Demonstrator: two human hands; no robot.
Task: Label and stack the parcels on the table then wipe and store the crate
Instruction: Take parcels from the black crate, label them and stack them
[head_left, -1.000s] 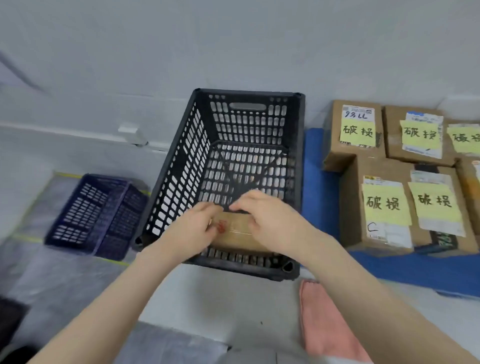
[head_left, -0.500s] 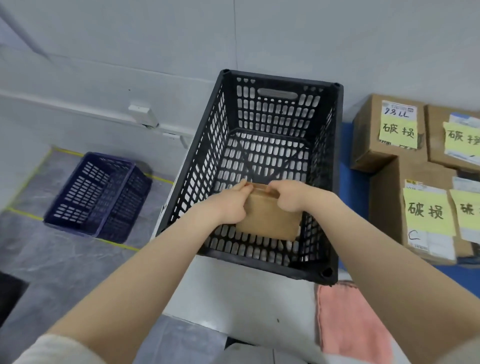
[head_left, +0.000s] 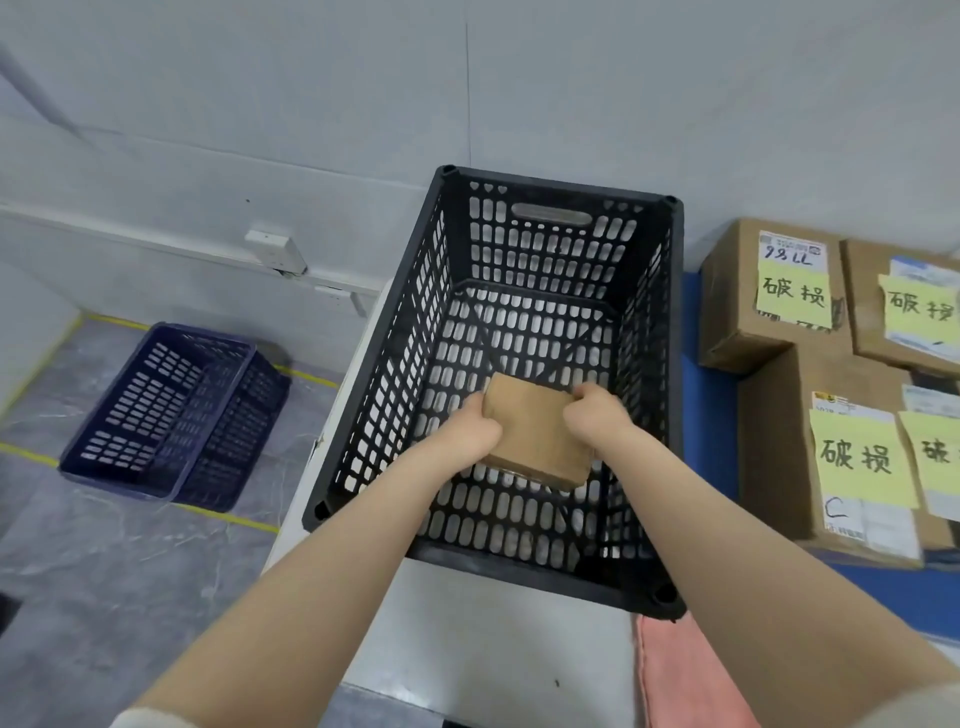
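A black slatted crate (head_left: 670, 332) stands on the white table (head_left: 467, 639). Both my hands reach down inside it. My left hand (head_left: 475, 426) grips the left edge of a small brown cardboard parcel (head_left: 530, 431), and my right hand (head_left: 592, 413) grips its right edge. The parcel is tilted, with its plain brown face up, above the crate floor. To the right, several brown parcels (head_left: 769, 296) with yellow handwritten notes are stacked on a blue surface (head_left: 883, 592).
A pink cloth (head_left: 680, 675) lies on the table just in front of the crate's near right corner. A dark blue crate (head_left: 171, 410) sits on the grey floor to the left, inside yellow tape lines. A white wall runs behind the table.
My hands moved from the crate's near wall deeper inside, turning the parcel so its plain face shows. My view tilted down and shifted left over the crate.
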